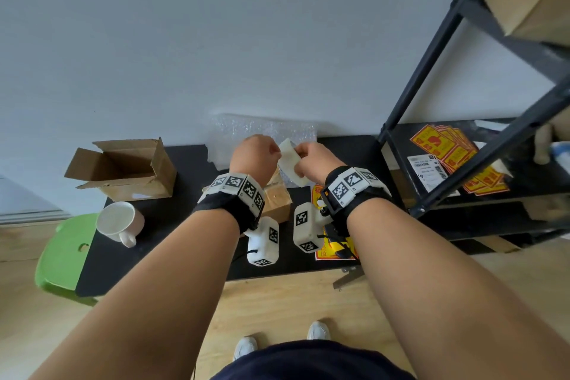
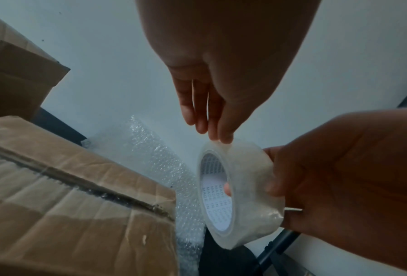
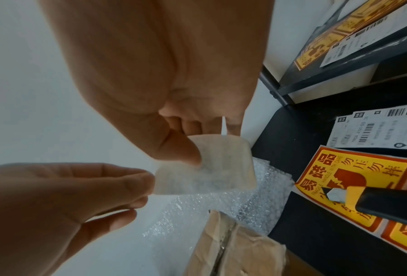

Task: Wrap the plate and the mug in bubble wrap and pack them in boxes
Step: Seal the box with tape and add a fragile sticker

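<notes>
Clear, glossy packing tape (image 2: 235, 188) on a white printed core is what both hands work on, raised over the black worktop (image 1: 154, 244). The right hand (image 1: 311, 160) curls round the roll, one fingertip showing through the core. The left hand (image 1: 256, 154) pinches at its upper rim, apparently picking for the loose end.

Below them a creased brown cardboard box (image 2: 74, 186) has its flaps shut but the seam looks untaped; I judge the plate is inside, though it cannot be seen. Sealing seems the step in hand.

The glazed white mug (image 1: 118, 222) lies bare on its side at eight o'clock from the hands. The second box (image 1: 123, 170) stands open at nine o'clock. Dimpled bubble wrap (image 1: 265, 129) lies at twelve o'clock against the wall, so the mug's wrapping and packing remain.
</notes>
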{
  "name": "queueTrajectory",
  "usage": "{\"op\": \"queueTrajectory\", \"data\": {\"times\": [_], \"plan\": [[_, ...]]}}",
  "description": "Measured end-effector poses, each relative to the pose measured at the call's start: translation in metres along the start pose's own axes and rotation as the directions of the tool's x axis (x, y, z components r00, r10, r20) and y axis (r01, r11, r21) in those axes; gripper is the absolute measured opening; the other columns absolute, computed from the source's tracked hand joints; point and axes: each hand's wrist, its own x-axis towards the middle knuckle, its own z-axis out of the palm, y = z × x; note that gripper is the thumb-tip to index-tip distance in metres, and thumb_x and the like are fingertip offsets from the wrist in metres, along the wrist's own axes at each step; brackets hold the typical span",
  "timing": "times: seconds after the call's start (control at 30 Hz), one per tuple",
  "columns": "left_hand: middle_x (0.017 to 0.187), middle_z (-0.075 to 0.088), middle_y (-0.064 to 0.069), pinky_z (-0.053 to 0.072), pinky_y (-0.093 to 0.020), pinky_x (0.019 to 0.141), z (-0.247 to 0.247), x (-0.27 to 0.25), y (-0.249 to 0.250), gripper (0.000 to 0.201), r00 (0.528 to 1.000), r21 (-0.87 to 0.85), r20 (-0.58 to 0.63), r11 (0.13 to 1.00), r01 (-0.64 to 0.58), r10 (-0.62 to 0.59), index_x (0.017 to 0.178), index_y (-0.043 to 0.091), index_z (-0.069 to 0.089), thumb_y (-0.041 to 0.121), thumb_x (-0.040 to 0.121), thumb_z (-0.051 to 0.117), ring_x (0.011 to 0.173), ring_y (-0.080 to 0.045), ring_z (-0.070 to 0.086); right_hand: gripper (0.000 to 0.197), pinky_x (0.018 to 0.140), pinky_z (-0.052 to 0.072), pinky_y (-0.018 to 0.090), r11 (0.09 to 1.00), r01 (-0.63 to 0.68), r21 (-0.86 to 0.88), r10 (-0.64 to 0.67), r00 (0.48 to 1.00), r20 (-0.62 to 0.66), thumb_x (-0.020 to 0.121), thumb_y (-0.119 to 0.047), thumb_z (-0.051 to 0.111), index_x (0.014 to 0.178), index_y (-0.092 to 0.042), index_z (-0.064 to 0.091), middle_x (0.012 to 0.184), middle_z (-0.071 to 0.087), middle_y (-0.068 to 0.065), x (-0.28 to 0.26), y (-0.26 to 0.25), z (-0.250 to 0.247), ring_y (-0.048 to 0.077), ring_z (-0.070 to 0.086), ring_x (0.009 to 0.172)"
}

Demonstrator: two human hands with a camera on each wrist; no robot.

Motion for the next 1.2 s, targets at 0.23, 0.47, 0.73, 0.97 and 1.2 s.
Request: {"op": "queueTrajectory", "data": {"times": [0.23,0.47,0.73,0.97,1.2], "plan": [[0.1,0.064,-0.007,0.049,-0.033,0.077,-0.002,0.005,-0.002,0.016,0.997,0.021,0.071,0.999,0.025,-0.027,0.099,0.009,0.062,0.013,0.094,0.048,0.089,-0.023,0.06,0.063,0.086,0.048,0.031,0.997,0.072,-0.025,-0.07,0.995,0.077,0.09,-0.009,0.059,0.146,-0.027,0.036,0.131,0.053,0.003,-0.011,0.009,0.0,0.019,0.056,0.108],[0.101,0.062,-0.006,0.047,-0.031,0.08,0.004,0.008,0.0,0.014,0.982,0.031,0.19,1.0,0.001,-0.007,0.099,0.012,0.058,0.011,0.095,0.045,0.091,-0.021,0.057,0.049,0.079,0.043,0.027,0.995,0.079,-0.06,-0.074,0.994,0.079,0.091,-0.012,0.061,0.137,-0.02,0.05,0.119,0.058,0.003,-0.006,0.02,0.0,0.017,0.055,0.099],[0.098,0.063,-0.006,0.048,-0.033,0.075,0.015,0.007,-0.003,0.017,0.984,-0.006,0.178,1.0,0.029,-0.028,0.104,0.01,0.055,0.013,0.098,0.039,0.086,-0.021,0.058,0.028,0.062,0.035,0.031,0.988,-0.058,-0.14,0.049,0.996,-0.071,0.089,-0.038,0.061,0.075,-0.015,0.053,0.069,0.045,0.001,0.002,0.031,0.005,0.018,0.046,0.066],[0.101,0.061,-0.008,0.045,-0.032,0.074,0.013,0.018,-0.018,0.015,0.987,-0.015,0.14,0.996,0.087,-0.084,0.102,0.009,0.054,0.011,0.097,0.041,0.087,-0.023,0.057,0.043,0.063,0.032,0.033,0.976,-0.088,0.201,0.125,0.976,-0.179,0.085,-0.042,0.058,0.071,-0.003,0.051,0.071,0.039,0.006,-0.004,0.033,0.018,0.02,0.039,0.068],[0.102,0.061,-0.01,0.043,-0.031,0.072,0.012,0.025,-0.013,0.016,0.987,0.005,0.148,0.998,0.067,-0.067,0.104,0.006,0.054,0.008,0.096,0.041,0.085,-0.023,0.055,0.039,0.053,0.027,0.029,0.992,-0.125,0.005,0.123,0.969,-0.212,0.083,-0.042,0.056,0.06,-0.016,0.039,0.056,0.032,0.0,-0.005,0.03,0.012,0.019,0.035,0.054]]}}
